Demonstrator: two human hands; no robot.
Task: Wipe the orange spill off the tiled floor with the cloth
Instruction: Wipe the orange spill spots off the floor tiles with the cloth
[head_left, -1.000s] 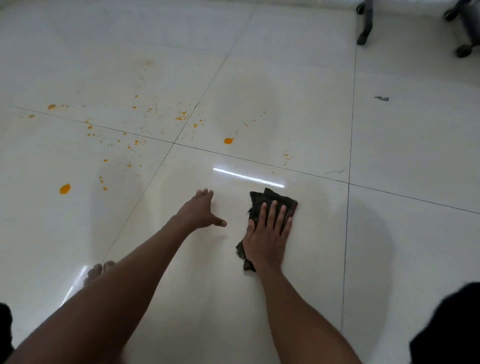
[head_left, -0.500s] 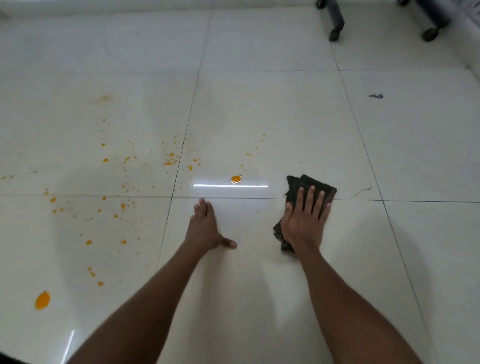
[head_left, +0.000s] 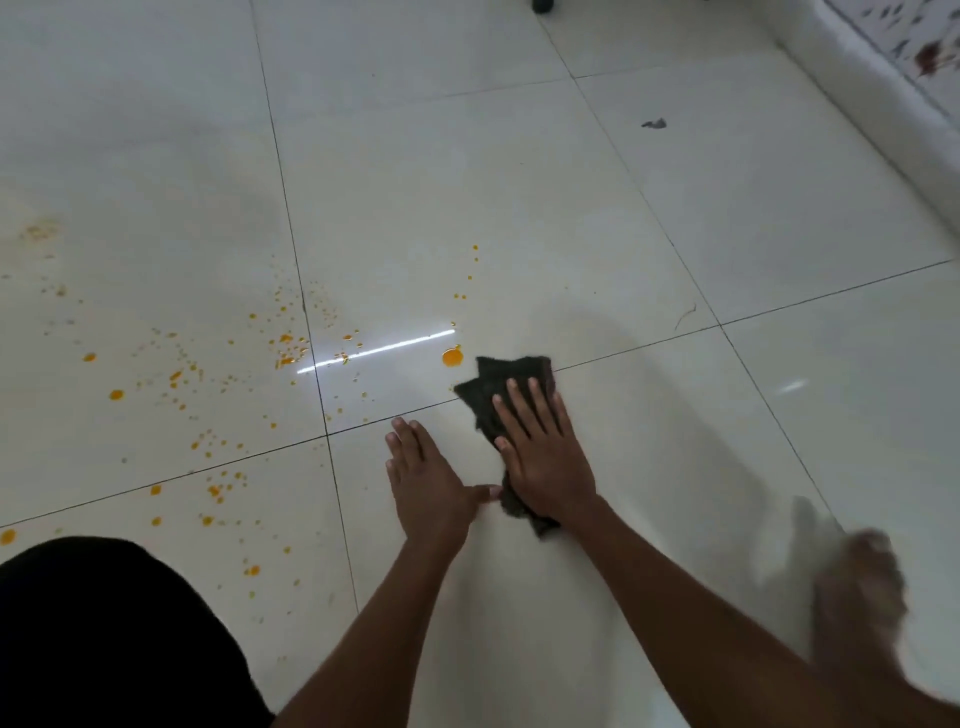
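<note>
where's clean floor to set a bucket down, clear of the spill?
Free: the tiles right of the cloth, up to the white ledge. Crowded: orange drops left of the left hand; one blob sits beside the cloth.

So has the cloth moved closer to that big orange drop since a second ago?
Yes. The cloth under the right hand has slid toward the big orange drop, now almost touching it.

Readable text: none
Labels or brands: none can be made out
Numbers or signs: none
Wall panel (head_left: 906, 39), top right: dark reddish blotches only, too blurred to tell as letters or pattern
Floor tiles (head_left: 519, 208): plain, no print
</note>
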